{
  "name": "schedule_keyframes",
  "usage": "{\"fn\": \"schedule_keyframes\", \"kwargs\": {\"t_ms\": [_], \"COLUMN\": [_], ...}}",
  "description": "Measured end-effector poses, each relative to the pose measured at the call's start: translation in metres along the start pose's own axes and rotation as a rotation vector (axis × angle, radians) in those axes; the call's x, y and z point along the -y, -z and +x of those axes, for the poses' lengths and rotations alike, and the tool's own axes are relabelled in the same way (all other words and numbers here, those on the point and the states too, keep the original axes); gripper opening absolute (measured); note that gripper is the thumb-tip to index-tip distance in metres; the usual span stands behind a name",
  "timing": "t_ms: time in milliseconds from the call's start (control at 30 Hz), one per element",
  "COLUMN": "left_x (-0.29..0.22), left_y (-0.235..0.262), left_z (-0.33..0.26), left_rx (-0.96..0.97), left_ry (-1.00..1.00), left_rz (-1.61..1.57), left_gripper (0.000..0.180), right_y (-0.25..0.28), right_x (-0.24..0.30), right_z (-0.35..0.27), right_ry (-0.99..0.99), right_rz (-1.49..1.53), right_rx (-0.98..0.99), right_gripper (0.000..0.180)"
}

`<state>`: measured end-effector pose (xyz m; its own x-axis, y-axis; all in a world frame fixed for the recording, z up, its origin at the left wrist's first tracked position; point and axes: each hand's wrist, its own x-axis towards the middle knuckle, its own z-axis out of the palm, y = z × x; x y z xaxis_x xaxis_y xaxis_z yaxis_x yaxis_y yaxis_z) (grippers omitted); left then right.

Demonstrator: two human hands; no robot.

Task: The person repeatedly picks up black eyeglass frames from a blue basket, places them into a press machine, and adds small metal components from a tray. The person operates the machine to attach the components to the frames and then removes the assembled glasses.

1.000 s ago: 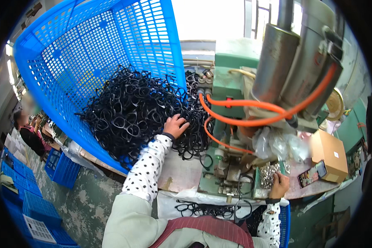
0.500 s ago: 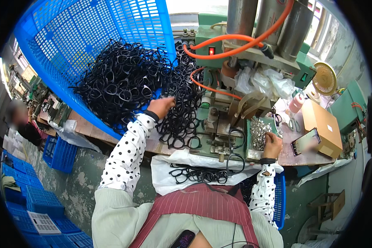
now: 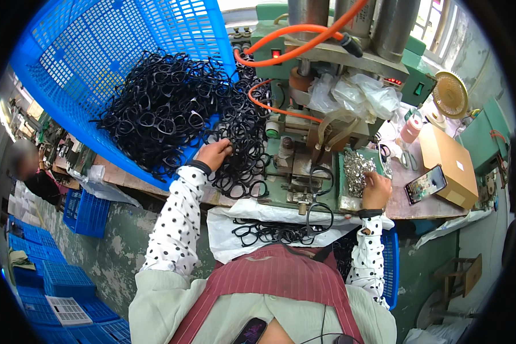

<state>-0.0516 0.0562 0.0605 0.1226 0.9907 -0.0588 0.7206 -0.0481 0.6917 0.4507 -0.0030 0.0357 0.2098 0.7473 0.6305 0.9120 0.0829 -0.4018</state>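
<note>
My left hand (image 3: 215, 154) reaches to the heap of black eyeglass frames (image 3: 247, 143) on the bench beside the big blue basket. Its fingers are curled closed at the heap's edge, and what they grip is hidden. Over a shallow green tray (image 3: 350, 203) my right hand (image 3: 376, 191) pinches at a pile of small shiny metal parts (image 3: 356, 172); anything between the fingertips is too small to make out. Between my hands, one black eyeglass frame (image 3: 320, 220) hangs at the front of the green bench machine (image 3: 278, 198), touched by neither hand.
The tilted blue basket (image 3: 92, 123) holds many more frames. Several frames (image 3: 272, 233) lie on white sheeting before me. Orange hoses (image 3: 292, 28) loop around the machine's metal cylinders. To the right stand a phone (image 3: 425, 184) and a cardboard box (image 3: 450, 166). Another person (image 3: 37, 180) sits far left.
The whole view has shifted slightly, so the bench appears farther left and higher. My left hand's fingers have curled in at the heap. My right hand stays at the metal parts.
</note>
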Motion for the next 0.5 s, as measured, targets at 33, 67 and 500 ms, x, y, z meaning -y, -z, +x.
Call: {"fn": "schedule_keyframes", "kwargs": {"t_ms": [33,67,500], "left_x": [-0.01,-0.028,-0.211], "left_y": [-0.005,-0.003,-0.032], "left_z": [-0.004,-0.008,-0.08], "left_rx": [0.009,0.002,-0.606], "left_ry": [-0.02,-0.05,-0.691], "left_rz": [0.381,0.767,-0.184], "left_gripper": [0.013,0.011,0.018], "right_y": [0.0,0.0,0.028], "right_x": [0.002,0.007,0.148], "right_z": [0.002,0.007,0.018], "right_ry": [-0.008,-0.013,-0.21], "right_rz": [-0.012,-0.017,0.925], "right_rx": [-0.005,-0.021,0.069], "right_gripper": [0.014,0.014,0.03]}}
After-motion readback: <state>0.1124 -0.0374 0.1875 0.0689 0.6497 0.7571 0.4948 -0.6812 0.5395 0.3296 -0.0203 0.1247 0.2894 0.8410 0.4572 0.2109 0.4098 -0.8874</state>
